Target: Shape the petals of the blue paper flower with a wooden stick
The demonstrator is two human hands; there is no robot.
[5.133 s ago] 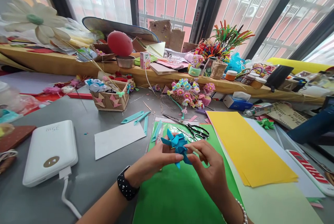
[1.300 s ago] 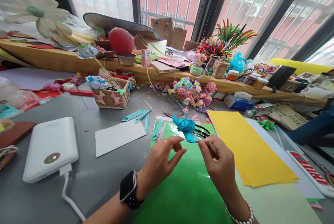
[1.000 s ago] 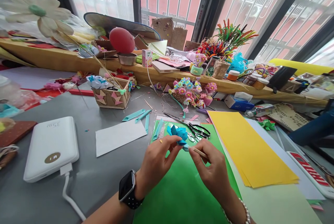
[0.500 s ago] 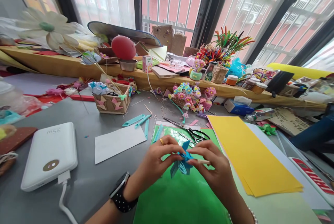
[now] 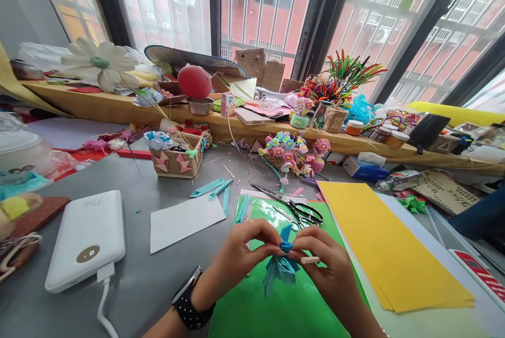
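Between my two hands is a blue folded-paper piece (image 5: 282, 268), with a pleated lower part fanning downward and a darker blue band at its narrow top. My left hand (image 5: 248, 246) pinches the banded part from the left, thumb and forefinger together. From the right, my right hand (image 5: 329, 259) pinches the same spot. A pale thin stick (image 5: 311, 260) pokes out between the right hand's fingers. Both hands are above a glossy green sheet (image 5: 276, 309). Just beyond them lie black-handled scissors (image 5: 305, 214) and a light-blue paper strip (image 5: 243, 207).
White paper (image 5: 187, 225) and a white power bank (image 5: 89, 241) with a cable lie left. Yellow sheets (image 5: 390, 248) are stacked to the right. Behind stand a cardboard box (image 5: 179, 162), a bunch of crocheted-looking flowers (image 5: 290, 151) and a cluttered ledge (image 5: 252, 126) under the windows.
The blue paper piece has turned, so its pleats now hang downward below the fingers. Both hands sit slightly lower in the picture, and the whole view has shifted a little.
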